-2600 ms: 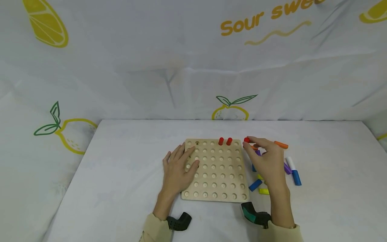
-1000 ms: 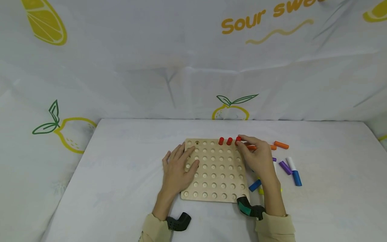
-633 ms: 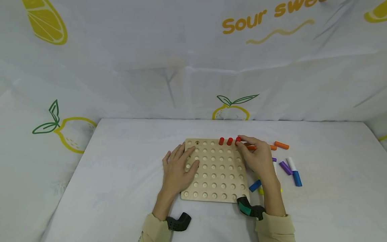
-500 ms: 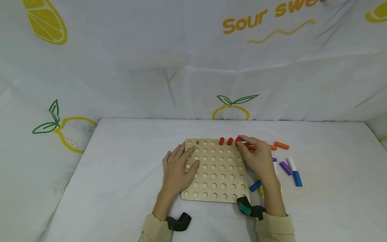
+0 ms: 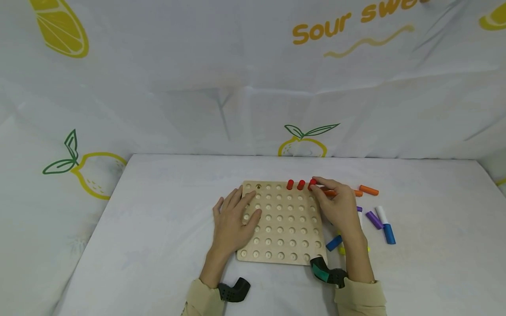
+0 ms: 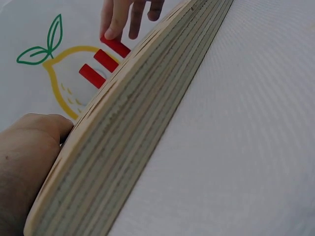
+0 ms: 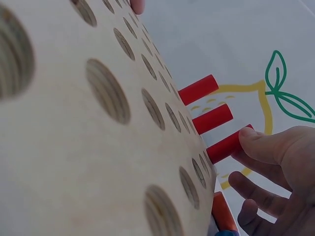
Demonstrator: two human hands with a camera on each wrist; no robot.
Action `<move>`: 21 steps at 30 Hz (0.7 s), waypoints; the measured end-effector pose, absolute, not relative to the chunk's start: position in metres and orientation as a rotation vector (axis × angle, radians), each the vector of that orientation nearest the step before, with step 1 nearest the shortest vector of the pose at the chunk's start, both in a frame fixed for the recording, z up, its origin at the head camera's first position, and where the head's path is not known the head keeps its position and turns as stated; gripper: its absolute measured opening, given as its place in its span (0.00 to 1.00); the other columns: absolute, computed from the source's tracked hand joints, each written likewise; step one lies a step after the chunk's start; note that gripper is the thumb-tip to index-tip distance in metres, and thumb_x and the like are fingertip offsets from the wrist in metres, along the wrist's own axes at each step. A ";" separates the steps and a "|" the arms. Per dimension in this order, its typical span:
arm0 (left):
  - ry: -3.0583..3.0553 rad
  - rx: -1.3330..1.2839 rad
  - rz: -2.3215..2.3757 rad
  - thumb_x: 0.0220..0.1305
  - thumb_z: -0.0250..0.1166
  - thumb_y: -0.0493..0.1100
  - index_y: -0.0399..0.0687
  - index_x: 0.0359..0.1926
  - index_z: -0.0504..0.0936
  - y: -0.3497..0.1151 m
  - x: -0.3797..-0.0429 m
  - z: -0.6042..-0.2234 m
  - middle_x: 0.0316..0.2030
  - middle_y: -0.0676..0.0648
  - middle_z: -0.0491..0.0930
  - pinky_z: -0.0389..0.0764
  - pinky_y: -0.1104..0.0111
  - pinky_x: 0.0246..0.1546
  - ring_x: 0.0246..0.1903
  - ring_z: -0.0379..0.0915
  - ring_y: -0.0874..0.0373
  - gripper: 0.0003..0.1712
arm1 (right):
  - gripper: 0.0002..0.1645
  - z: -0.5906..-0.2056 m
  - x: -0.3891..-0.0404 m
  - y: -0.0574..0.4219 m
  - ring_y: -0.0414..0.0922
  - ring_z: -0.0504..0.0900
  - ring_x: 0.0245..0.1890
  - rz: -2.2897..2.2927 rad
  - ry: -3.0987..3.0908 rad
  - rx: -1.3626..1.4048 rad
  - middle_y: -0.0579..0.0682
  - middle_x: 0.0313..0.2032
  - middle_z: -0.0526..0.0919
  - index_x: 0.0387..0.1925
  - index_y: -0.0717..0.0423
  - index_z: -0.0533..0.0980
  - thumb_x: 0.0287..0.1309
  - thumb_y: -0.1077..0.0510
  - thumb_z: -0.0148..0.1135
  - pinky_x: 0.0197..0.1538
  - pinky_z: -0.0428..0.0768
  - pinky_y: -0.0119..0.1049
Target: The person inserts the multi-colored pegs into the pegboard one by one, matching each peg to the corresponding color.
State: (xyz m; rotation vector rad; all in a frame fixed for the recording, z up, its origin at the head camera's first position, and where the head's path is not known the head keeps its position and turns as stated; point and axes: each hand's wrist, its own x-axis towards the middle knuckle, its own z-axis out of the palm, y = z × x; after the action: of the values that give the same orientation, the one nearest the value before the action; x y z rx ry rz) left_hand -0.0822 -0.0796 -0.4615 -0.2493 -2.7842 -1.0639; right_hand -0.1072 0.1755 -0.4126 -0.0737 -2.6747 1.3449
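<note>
A pale wooden board (image 5: 274,224) with rows of round holes lies on the white table. Two red pegs (image 5: 290,184) (image 7: 198,89) stand upright in its far row. Beside them, at the far right corner, a third red peg (image 7: 225,148) stands with its lower end at a hole. My right hand (image 5: 339,206) pinches this peg near its top between thumb and index finger, the other fingers hanging loosely behind. My left hand (image 5: 233,224) rests with spread fingers over the board's left edge, covering some holes there.
Right of the board lie several loose pegs: an orange peg (image 5: 369,190), a purple peg (image 5: 374,220), a white peg (image 5: 381,214), and blue pegs (image 5: 334,242) (image 5: 389,234). Yellow ones are partly hidden by the right forearm. A lemon-printed cloth (image 5: 178,123) hangs behind the table.
My right hand has moved left, bringing the third red peg from beside the board to its far right corner. Over the last second it holds nearly still there. The left hand stays put.
</note>
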 end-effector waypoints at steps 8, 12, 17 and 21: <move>-2.789 -0.242 -1.064 0.67 0.60 0.57 0.56 0.68 0.78 -0.079 -0.082 -0.462 0.75 0.42 0.67 0.48 0.38 0.74 0.76 0.60 0.44 0.30 | 0.19 -0.413 -0.106 0.176 0.55 0.85 0.39 1.348 -2.661 -0.074 0.65 0.47 0.88 0.57 0.64 0.82 0.67 0.62 0.63 0.25 0.77 0.26; -2.793 -0.238 -1.065 0.67 0.60 0.58 0.57 0.68 0.78 -0.079 -0.082 -0.463 0.75 0.43 0.67 0.48 0.39 0.75 0.76 0.60 0.44 0.30 | 0.19 -0.414 -0.107 0.176 0.54 0.84 0.37 1.346 -2.669 -0.075 0.65 0.46 0.88 0.57 0.64 0.82 0.68 0.62 0.63 0.24 0.76 0.26; -2.797 -0.236 -1.062 0.67 0.60 0.58 0.57 0.68 0.77 -0.079 -0.083 -0.463 0.75 0.43 0.66 0.48 0.39 0.75 0.76 0.60 0.44 0.30 | 0.19 -0.416 -0.108 0.176 0.57 0.86 0.40 1.355 -2.682 -0.062 0.66 0.48 0.88 0.58 0.64 0.81 0.68 0.63 0.63 0.26 0.78 0.24; -2.787 -0.241 -1.057 0.67 0.60 0.58 0.57 0.68 0.78 -0.079 -0.083 -0.463 0.75 0.43 0.67 0.48 0.39 0.75 0.76 0.60 0.44 0.30 | 0.19 -0.417 -0.108 0.176 0.58 0.86 0.41 1.365 -2.682 -0.050 0.66 0.50 0.88 0.58 0.65 0.81 0.68 0.63 0.62 0.27 0.78 0.24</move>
State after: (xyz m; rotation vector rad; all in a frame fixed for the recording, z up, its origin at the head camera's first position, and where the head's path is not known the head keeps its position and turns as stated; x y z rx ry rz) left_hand -0.0829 -0.0793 -0.4631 -0.2413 -2.7867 -1.0571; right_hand -0.1080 0.1760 -0.4173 -0.0496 -2.6817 1.3648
